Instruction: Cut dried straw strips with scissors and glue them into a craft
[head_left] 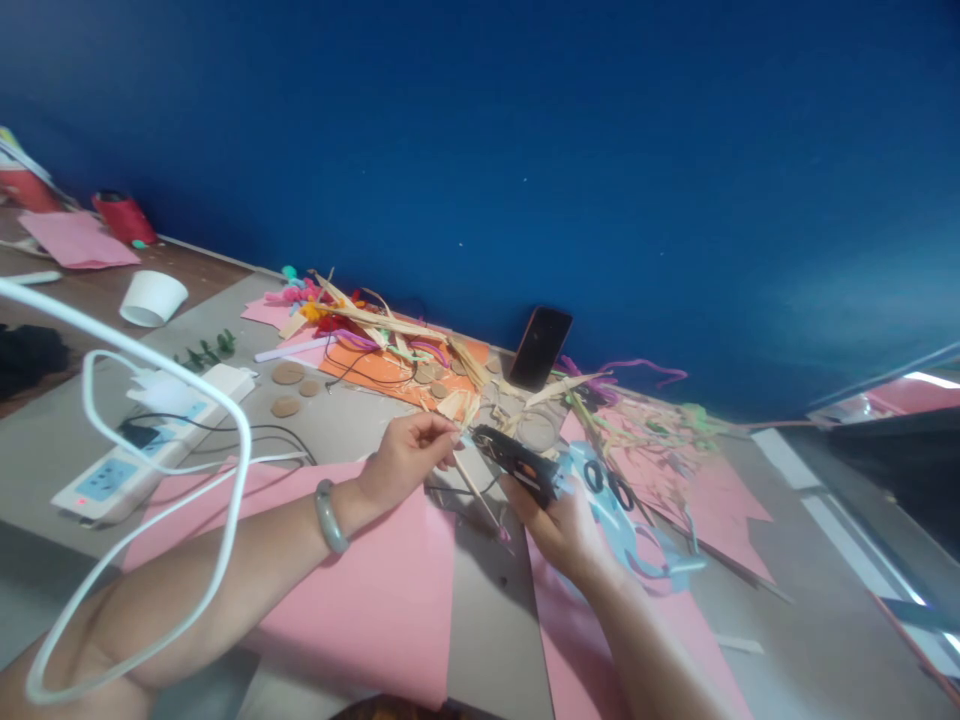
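Note:
My left hand (411, 452), with a bangle on its wrist, is closed in a pinch over the middle of the table. From its fingertips a thin pale stick (478, 492) slants down to the right, with a small pinkish-purple bit at its lower end. Wrapped in my right hand (564, 535) is a black glue gun (521, 465). Its nozzle points left, close to my left fingertips; whether it touches the stick is too blurred to tell. Pink paper (375, 590) lies beneath my left wrist.
A white power strip (112, 480) and a looping white cable (241, 470) are at the left. A phone (540, 348) leans on the blue wall. Raffia strands (397, 325), round wooden discs (289, 374), black-handled scissors (619, 490) and a white cup (154, 300) lie around.

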